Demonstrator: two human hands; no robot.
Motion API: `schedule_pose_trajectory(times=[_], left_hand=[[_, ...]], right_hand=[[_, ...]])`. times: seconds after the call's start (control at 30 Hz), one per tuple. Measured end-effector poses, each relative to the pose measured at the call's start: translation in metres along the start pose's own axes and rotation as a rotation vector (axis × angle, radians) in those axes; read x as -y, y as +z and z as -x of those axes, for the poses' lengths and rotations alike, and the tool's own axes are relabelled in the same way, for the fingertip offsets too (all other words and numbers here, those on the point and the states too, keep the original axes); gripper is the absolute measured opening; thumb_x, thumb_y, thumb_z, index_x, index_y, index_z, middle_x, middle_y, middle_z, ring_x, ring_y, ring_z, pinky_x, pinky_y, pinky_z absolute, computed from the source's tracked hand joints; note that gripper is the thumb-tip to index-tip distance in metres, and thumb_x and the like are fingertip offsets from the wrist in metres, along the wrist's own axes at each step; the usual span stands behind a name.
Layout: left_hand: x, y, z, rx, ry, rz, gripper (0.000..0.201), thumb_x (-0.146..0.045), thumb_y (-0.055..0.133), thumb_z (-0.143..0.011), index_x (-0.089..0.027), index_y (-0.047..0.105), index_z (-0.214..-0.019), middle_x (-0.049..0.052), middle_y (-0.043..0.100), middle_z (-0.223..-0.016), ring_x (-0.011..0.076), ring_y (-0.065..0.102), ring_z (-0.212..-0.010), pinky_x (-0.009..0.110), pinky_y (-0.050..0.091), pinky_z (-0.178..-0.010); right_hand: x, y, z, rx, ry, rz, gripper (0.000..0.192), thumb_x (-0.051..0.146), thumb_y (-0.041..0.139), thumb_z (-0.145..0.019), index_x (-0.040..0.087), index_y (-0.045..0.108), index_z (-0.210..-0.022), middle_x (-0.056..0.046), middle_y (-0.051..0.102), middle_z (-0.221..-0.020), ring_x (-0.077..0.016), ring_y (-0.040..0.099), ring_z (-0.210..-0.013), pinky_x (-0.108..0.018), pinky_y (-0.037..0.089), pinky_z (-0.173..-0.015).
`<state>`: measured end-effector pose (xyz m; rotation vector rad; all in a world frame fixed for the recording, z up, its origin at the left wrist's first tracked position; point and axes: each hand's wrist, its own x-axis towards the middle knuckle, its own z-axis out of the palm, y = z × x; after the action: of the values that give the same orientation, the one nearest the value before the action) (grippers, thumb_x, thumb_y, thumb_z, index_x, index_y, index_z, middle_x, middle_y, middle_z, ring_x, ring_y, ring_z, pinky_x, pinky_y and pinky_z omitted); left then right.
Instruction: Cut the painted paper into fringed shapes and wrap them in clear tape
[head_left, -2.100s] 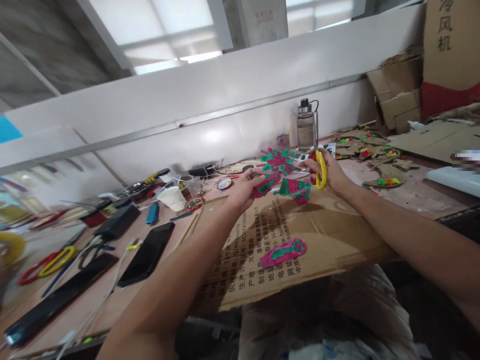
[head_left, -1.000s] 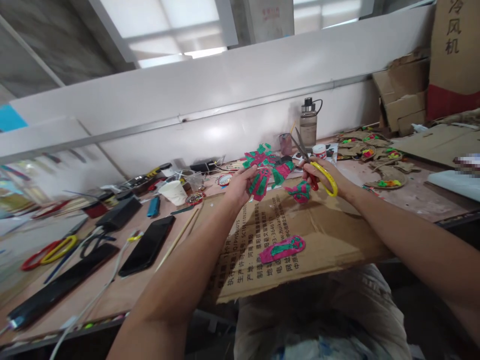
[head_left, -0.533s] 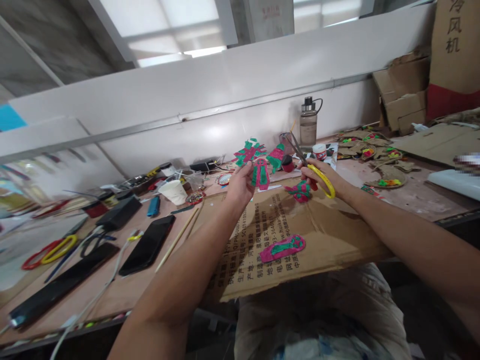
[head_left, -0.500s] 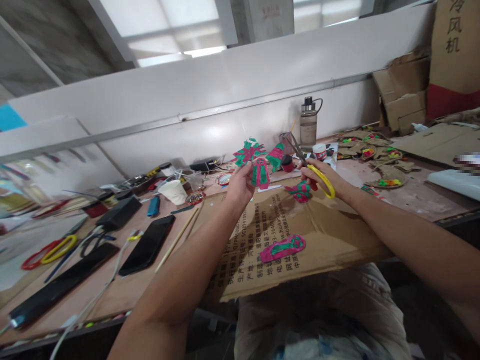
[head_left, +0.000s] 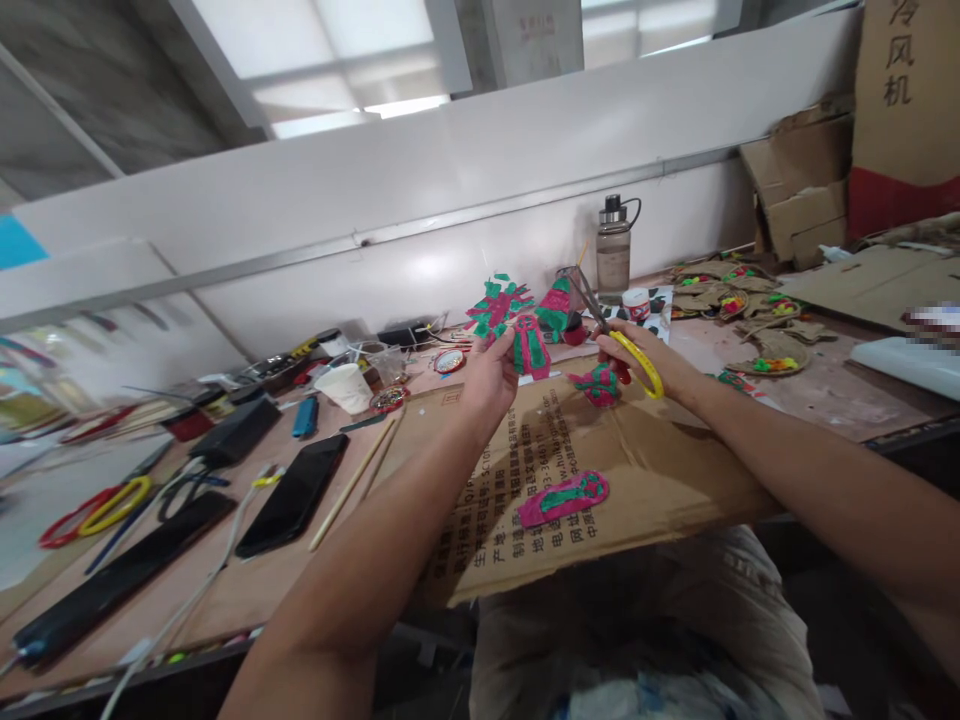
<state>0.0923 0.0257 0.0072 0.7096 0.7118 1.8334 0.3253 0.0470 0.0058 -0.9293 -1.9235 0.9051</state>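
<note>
Holding the pink-and-green painted cutout (head_left: pixel 517 325) up above the far edge of the cardboard sheet (head_left: pixel 660 470), your left hand (head_left: pixel 491 375) pinches it at its lower part, fingers closed on one hanging pink strip. Your right hand (head_left: pixel 645 355) is closed around the yellow-handled scissors (head_left: pixel 615 335), fingers through the loops; the blades point up and away toward the cutout, and you cannot tell from here whether they are parted.

That cutout looks thin, light and floppy, with several narrow arms that would bend or tear easily, so a pinch near its thicker middle seems safer than one on a tip. Paint may make the surface a little stiff and brittle at the edges.

Just below the scissors, a small painted scrap (head_left: pixel 600 385) lies on the cardboard, and a long pink piece (head_left: pixel 562 498) rests nearer you on the printed area. Well to the left on the tabletop (head_left: pixel 247 590) lie a black phone (head_left: pixel 292 495) and a paper cup (head_left: pixel 345 388). A water bottle (head_left: pixel 613 250) stands by the wall.
</note>
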Motion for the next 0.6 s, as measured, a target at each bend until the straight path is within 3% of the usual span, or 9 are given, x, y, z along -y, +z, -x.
schedule_pose_trajectory(times=[0.3,0.5,0.6], left_hand=[[-0.011,0.008,0.003,-0.101,0.065,0.043,0.026,-0.002,0.073,-0.082,-0.021,0.057,-0.085,-0.003,0.074,-0.078,0.0092,0.072,-0.071,0.016,0.057,-0.067],[-0.014,0.012,0.002,-0.158,0.020,0.048,0.024,-0.006,0.072,-0.086,-0.022,0.054,-0.086,-0.006,0.070,-0.074,0.0059,0.069,-0.064,0.012,0.054,-0.061],[-0.015,0.021,0.000,-0.145,0.054,0.067,0.022,-0.005,0.070,-0.087,-0.022,0.056,-0.090,-0.004,0.072,-0.081,0.0075,0.072,-0.070,0.014,0.057,-0.066]], right_hand=[[0.014,0.000,0.006,0.041,-0.048,0.167,0.037,0.061,0.054,-0.089,0.025,0.052,-0.085,0.003,0.050,-0.063,-0.0158,0.048,-0.057,-0.029,0.038,-0.055],[0.010,0.006,-0.001,0.030,-0.099,0.222,0.023,0.047,0.061,-0.087,0.024,0.063,-0.092,-0.007,0.069,-0.091,-0.0245,0.061,-0.084,-0.034,0.048,-0.075],[0.008,0.012,-0.004,0.018,-0.040,0.178,0.031,0.047,0.058,-0.089,0.021,0.066,-0.104,-0.005,0.067,-0.086,-0.0209,0.060,-0.073,-0.032,0.048,-0.067]])
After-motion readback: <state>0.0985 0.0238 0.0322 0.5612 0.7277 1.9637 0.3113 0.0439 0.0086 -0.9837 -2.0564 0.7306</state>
